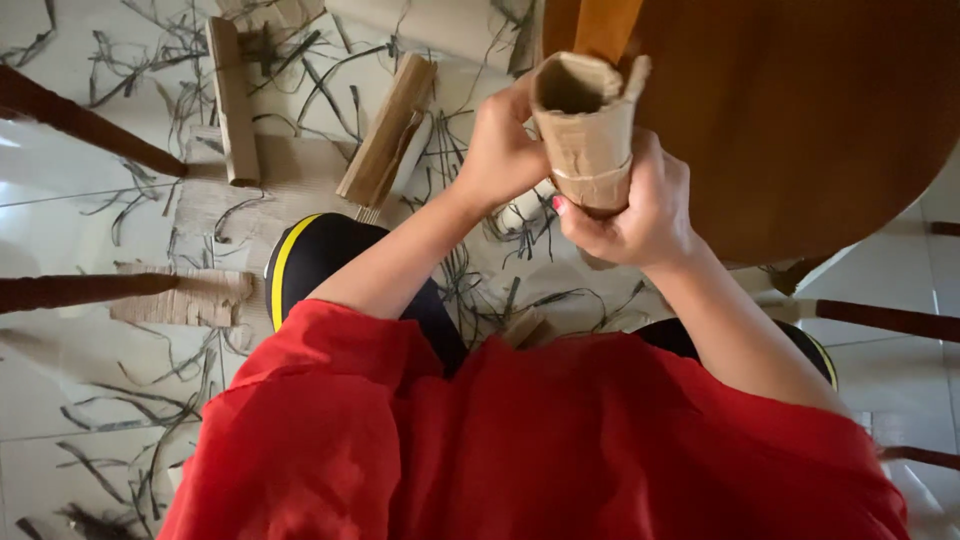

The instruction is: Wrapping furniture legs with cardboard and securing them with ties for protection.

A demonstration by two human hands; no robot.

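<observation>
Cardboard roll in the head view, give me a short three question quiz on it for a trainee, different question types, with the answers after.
1. True or false: both hands grip the cardboard roll.
2. Multiple choice: the open end of the roll faces A) up toward the camera, B) down at the floor, C) away under the table.
3. Short answer: what lies scattered over the tiled floor around the person?

Key
1. True. The left hand holds its side and the right hand wraps its lower part.
2. A.
3. Thin dark strips and flat cardboard pieces; the round wooden table stands on the right.
</observation>
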